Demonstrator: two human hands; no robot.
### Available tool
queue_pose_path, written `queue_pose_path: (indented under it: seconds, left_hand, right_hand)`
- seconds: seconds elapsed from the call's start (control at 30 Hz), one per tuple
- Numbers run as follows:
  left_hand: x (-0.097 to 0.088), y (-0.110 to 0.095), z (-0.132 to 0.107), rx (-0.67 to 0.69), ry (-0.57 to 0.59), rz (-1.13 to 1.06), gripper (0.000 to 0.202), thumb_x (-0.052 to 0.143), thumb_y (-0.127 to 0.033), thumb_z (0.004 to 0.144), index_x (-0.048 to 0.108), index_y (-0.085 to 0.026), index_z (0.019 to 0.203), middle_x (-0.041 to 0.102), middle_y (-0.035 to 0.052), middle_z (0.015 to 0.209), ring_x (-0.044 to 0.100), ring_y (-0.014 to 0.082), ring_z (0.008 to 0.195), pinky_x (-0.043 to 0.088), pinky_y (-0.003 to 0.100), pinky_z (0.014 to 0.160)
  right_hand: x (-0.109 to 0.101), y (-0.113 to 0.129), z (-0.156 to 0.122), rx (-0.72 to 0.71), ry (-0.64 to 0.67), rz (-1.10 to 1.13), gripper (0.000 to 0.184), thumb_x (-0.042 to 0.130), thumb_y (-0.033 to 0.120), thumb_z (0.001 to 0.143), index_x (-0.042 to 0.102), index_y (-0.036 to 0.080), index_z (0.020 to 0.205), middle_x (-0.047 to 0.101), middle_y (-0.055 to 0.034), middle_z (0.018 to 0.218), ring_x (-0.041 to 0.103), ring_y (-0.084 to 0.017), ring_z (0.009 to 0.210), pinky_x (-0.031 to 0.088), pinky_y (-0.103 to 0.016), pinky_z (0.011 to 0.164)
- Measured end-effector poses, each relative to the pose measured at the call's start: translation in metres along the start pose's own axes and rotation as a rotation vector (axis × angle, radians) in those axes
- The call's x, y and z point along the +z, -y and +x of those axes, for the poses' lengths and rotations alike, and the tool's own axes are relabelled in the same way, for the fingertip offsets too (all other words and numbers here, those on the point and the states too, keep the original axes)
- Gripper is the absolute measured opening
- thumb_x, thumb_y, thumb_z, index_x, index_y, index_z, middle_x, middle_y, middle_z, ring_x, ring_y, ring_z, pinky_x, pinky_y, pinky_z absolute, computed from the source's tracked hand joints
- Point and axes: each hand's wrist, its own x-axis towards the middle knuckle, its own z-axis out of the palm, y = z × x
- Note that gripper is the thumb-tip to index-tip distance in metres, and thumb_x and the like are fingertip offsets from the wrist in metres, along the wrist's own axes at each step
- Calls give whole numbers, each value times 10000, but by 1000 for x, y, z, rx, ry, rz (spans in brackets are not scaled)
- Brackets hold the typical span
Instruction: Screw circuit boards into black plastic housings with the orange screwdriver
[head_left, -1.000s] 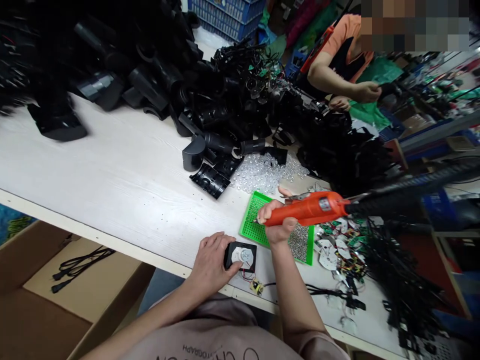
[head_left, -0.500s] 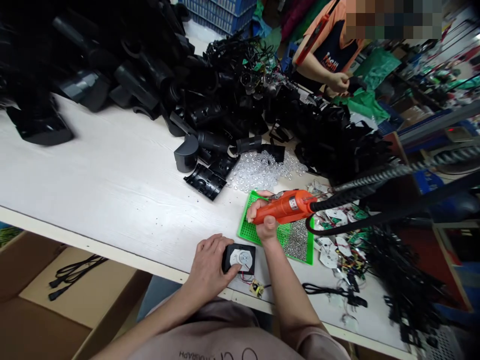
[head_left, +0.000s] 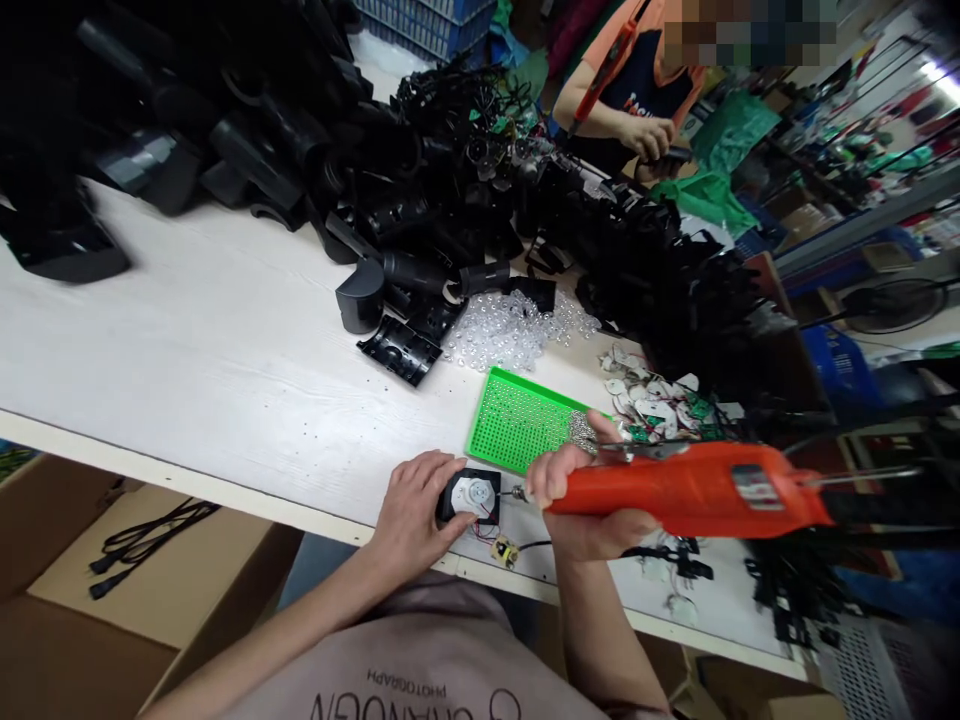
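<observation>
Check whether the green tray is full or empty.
Partly filled: in the green tray, small metal pieces heap at the end by the right hand, which hides some; many holes elsewhere look bare.

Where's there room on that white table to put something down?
Widest bare patch: the white table left of the left hand, between the piled black parts and the front edge, with just tiny specks. A smaller one lies between the clear beads, green tray and white pieces. It's crowded along the back and right side.
</observation>
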Motion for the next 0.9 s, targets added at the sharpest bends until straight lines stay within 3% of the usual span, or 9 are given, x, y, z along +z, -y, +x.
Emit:
queue_pose_path:
  seconds: [0.2,0.5,0.9]
  left_hand:
    - [7,-1,5,14,37,-34,411,615,-361,873,540,-270,1267,602,80,1236,535,265,1161,415,425,937]
    - [7,-3,5,1,50,-11,349,578,-335,886,584,-259,1227,605,88,1227,543,266,1144,420,421,909]
    - [8,-3,5,-6,59,4,344,591,-333,890,578,-254,1225,603,80,1213,537,256,1131,401,416,917]
  right_hand:
    - [-9,-29,-22,4,-9,25,631,656,713,694,563,273,1136,500,76,536,418,-108,387,421,-268,433]
    - [-6,-33,-28,24,-25,-62,652,669,728,661,572,269,1114,501,79,521,426,-122,386,460,-307,456]
    - [-12,-37,-36,23,42,-109,615,634,740,692,575,274,1089,506,61,556,445,-130,424,389,-294,452]
